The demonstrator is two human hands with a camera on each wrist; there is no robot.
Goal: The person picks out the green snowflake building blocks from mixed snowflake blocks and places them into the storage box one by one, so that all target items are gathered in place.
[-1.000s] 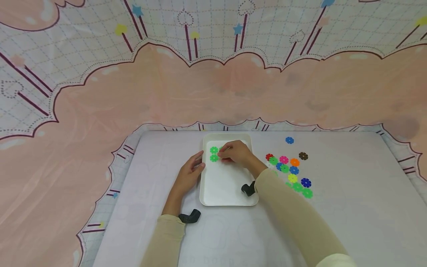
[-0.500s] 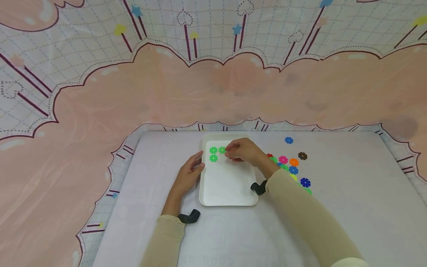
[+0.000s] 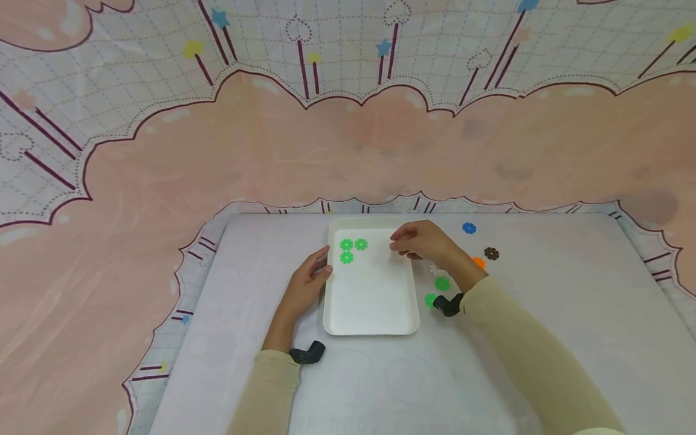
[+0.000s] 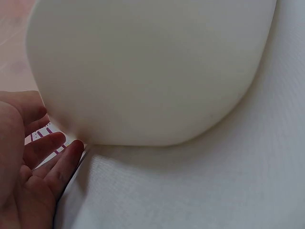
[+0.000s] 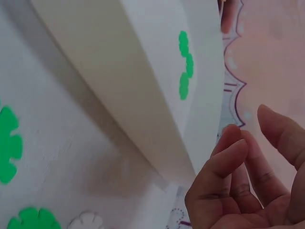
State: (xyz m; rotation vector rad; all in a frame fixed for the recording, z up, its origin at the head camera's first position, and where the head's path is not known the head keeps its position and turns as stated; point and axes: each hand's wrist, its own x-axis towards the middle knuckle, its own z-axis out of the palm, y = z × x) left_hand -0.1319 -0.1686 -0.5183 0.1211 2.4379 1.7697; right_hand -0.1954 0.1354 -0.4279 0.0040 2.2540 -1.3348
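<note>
Three green flower-shaped plastic discs (image 3: 360, 244) lie close together in the upper left of a white tray (image 3: 370, 314); they show as a green strip in the right wrist view. My left hand (image 3: 308, 285) rests against the tray's left edge, its fingertips (image 4: 75, 150) touching the outer wall. Over the tray's right rim is my right hand (image 3: 424, 241), fingers loosely bent and thumb (image 5: 279, 129) apart from them. Nothing shows between its fingers. Beneath its wrist, more green discs (image 3: 443, 283) and a white disc (image 5: 86, 221) lie on the table.
Right of the tray, a blue disc (image 3: 469, 228), a brown disc (image 3: 492, 253) and an orange disc (image 3: 478, 263) lie on the white tabletop (image 3: 571, 290). My right forearm hides part of that area. A printed curtain (image 3: 380, 145) hangs behind the table.
My right hand has moved right, from above the green discs to the tray's right rim, uncovering the upper right green disc. The left hand stays at the tray's edge.
</note>
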